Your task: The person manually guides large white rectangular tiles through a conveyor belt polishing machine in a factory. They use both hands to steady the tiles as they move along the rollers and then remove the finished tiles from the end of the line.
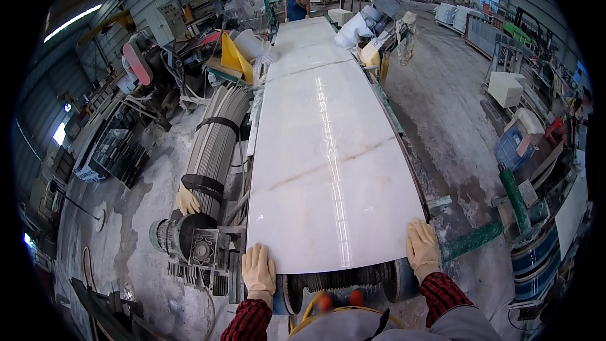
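A long, polished white stone slab (328,208) with faint brownish veins stretches away from me on a roller conveyor. Cream work gloves cover both of my hands. At the slab's near left corner, my left hand (259,271) rests with its fingers stretched forward along the edge. My right hand (422,247) lies against the near right corner, fingers extended and apart from the left hand by the slab's full width. Thumbs and palm undersides are mostly hidden. Below the slab's near end, a dark ribbed roller (338,278) shows.
A motor with gearbox (189,240) stands left of the conveyor, beside a strapped bundle of grey strips (218,129) with a loose glove (187,199). Green steel bars (470,241) jut out at right. Another person (295,3) stands beyond the far end.
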A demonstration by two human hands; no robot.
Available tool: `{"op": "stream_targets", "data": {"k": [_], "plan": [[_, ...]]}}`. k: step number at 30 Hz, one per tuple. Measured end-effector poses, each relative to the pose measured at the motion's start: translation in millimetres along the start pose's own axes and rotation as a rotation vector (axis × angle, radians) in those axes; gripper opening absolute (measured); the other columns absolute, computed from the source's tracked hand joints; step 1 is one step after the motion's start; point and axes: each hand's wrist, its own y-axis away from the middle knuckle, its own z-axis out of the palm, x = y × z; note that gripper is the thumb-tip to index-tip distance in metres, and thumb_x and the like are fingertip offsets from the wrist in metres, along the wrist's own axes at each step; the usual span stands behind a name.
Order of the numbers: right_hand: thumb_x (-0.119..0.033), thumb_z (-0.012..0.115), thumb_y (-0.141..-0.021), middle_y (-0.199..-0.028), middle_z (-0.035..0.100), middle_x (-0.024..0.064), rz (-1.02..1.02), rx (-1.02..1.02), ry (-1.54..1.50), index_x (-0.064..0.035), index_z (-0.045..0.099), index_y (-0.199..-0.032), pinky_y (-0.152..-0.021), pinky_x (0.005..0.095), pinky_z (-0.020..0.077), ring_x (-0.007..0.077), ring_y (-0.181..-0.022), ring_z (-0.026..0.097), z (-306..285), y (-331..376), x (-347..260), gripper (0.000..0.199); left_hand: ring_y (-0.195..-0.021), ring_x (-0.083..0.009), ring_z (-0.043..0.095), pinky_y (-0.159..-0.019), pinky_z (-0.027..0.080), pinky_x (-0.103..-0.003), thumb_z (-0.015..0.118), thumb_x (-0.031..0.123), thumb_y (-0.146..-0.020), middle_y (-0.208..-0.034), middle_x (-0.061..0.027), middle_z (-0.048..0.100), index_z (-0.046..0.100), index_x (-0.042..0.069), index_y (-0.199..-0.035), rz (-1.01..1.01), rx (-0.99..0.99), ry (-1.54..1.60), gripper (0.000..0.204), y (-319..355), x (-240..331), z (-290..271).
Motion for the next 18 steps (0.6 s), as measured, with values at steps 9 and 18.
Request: {"op": "stream_targets", "data": {"k": [9, 18], "plan": [[-0.009, 0.073, -0.108, -0.151, 0.074, 0.0277, 0.028, -0.033, -0.028, 0.0004, 0.074, -0.142, -0.128, 0.0629, 0.0529, 0.0522, -0.143, 0.069, -4.2, 2.4, -2.0, 0.035, -0.140, -0.0495, 0.063, -0.121, 0.049, -0.061, 0.071, 0.021, -0.110, -0.153, -0.0256, 0.070, 0.070, 0.001, -0.146, -0.011, -0.006, -0.005, 0.041, 6.7, -2.1, 2.7], [-0.007, 0.075, -0.104, -0.148, 0.075, 0.0260, 0.015, -0.009, -0.011, -0.0003, 0.074, -0.137, -0.123, 0.0622, 0.0553, 0.0510, -0.138, 0.070, -5.2, 4.2, -3.4, 0.034, -0.137, -0.0499, 0.063, -0.120, 0.049, -0.061, 0.070, 0.020, -0.109, -0.151, -0.0260, 0.070, 0.069, 0.001, -0.146, -0.009, -0.003, 0.007, 0.042, 8.5, 0.0, 0.7]]}}
